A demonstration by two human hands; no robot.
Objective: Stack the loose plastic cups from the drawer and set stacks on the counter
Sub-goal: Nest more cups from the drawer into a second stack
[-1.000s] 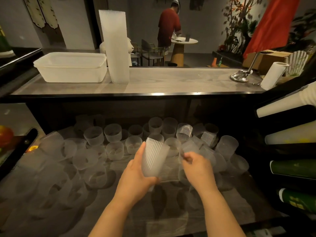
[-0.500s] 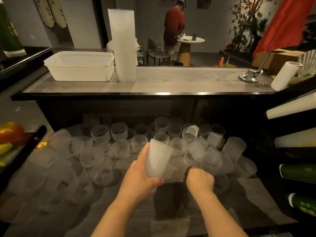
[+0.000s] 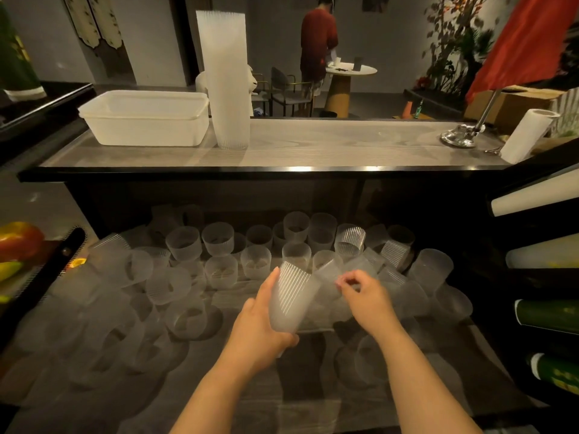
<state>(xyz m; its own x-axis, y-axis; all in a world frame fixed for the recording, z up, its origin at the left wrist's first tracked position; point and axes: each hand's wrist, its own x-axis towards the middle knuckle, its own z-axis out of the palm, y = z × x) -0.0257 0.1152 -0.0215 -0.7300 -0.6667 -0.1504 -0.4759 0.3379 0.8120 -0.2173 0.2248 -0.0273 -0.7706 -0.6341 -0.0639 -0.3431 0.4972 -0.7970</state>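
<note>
below me the open drawer [image 3: 488, 364] is strewn with loose ribbed plastic cups [image 3: 219, 242], some upright, some tipped on their sides. above it the grey counter [image 3: 329, 145] carries a tall cup stack [image 3: 224, 76], a white tub [image 3: 147, 119] touching it, a paper towel roll [image 3: 526, 136] and a metal stand [image 3: 463, 134].

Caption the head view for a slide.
Left hand holds a ribbed cup stack; right hand pinches a loose cup.
</note>
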